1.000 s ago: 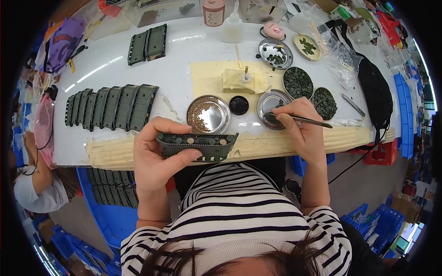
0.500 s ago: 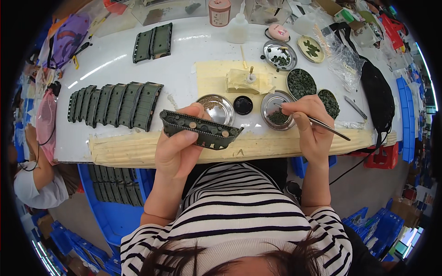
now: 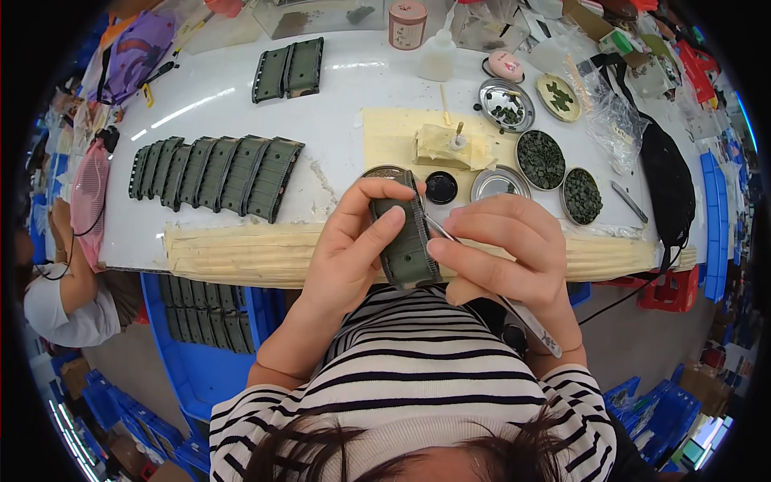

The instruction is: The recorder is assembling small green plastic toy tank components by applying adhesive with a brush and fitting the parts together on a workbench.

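While the left hand [image 3: 353,249] grips the curved dark-green ribbed strip [image 3: 408,241] upright, the right hand [image 3: 506,253] pinches tweezers [image 3: 514,309] against it.

- I wear a short-sleeved top with horizontal black and white stripes; it fills the view toward six o'clock.
- The sleeves end above my elbows, so both forearms are bare.
- My left hand [image 3: 353,249] has no glove, ring or watch that I can see.
- My right hand [image 3: 506,257] is likewise bare, with short, plain nails.
- Dark hair shows at the six o'clock edge, a few loose strands lying over the stripes.
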`<state>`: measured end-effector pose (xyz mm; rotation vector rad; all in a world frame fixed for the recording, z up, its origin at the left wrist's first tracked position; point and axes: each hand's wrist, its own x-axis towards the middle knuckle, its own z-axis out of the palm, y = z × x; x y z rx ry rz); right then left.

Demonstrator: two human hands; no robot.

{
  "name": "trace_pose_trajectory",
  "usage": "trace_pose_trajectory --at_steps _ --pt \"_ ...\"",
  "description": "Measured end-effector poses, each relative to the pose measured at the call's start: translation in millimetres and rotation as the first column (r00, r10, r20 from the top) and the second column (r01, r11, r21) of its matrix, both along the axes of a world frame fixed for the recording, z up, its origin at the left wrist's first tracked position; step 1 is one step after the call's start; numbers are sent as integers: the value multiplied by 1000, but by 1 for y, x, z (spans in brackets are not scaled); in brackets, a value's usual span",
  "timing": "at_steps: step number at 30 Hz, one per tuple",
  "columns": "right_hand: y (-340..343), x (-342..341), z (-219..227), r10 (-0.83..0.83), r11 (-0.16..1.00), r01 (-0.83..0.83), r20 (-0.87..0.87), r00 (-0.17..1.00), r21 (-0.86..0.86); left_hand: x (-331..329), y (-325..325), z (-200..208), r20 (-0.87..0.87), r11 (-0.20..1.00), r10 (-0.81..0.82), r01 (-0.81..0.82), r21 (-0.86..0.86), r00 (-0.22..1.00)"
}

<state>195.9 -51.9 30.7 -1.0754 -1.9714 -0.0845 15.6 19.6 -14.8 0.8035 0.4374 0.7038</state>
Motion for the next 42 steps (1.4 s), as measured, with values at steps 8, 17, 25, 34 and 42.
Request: trace_pose_trajectory --at_steps 8,17,25,34,42 --pt "8 -6 0 24 998 -32 159 987 47 -6 0 -3 -35 994 -114 113 -5 993" --pt "-2 -9 -7 7 965 -96 -341 940 -245 -2 -5 -7 59 999 -9 7 39 998" --pt "0 -15 -8 -89 943 -87 -494 865 -322 2 -8 -7 108 999 52 -54 9 993" --pt "1 -16 -10 -102 940 -78 -492 864 -332 6 -10 -7 101 996 83 -85 14 991" --pt "2 -18 -13 -118 938 -78 -523 844 -336 5 -10 -10 118 997 70 -72 10 991"
